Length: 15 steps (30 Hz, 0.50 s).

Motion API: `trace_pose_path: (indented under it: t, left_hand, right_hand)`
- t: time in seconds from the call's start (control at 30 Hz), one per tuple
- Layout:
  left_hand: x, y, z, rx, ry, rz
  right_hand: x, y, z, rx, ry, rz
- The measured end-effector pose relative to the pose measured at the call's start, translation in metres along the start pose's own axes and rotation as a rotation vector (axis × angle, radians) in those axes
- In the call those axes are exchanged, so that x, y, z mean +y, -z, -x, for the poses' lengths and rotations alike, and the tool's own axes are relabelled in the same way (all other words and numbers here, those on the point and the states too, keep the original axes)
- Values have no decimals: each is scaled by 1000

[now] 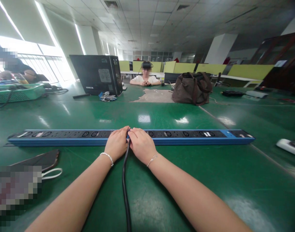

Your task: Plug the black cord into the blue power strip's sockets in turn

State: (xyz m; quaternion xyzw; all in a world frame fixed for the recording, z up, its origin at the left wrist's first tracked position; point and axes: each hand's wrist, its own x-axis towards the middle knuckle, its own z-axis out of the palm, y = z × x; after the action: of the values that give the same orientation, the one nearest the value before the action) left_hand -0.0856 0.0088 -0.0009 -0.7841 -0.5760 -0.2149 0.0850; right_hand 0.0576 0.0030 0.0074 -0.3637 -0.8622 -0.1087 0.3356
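Note:
A long blue power strip (186,141) with a black face full of sockets lies crosswise on the green table. At its middle, my left hand (117,143) and my right hand (142,145) meet with fingers closed at the end of a black power cord (124,183). My fingertips press together over the strip. They hide the cord's end, so I cannot tell whether it sits in a socket. From between my hands, the cord runs down toward the table's near edge.
A phone (45,159) lies at the left, beside a partly blurred object with a white loop (52,173). Farther back stand a black computer case (96,74), gloves (107,96), a brown bag (192,88) and a green basket (19,93). A person (146,77) sits opposite.

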Motion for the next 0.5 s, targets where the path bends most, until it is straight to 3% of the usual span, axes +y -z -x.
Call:
trace_pose_path:
  t: [0.5]
  left_hand:
    - [0, 0, 0, -22, -8, -5]
  right_hand:
    - [-2, 7, -8, -111, 1, 87]
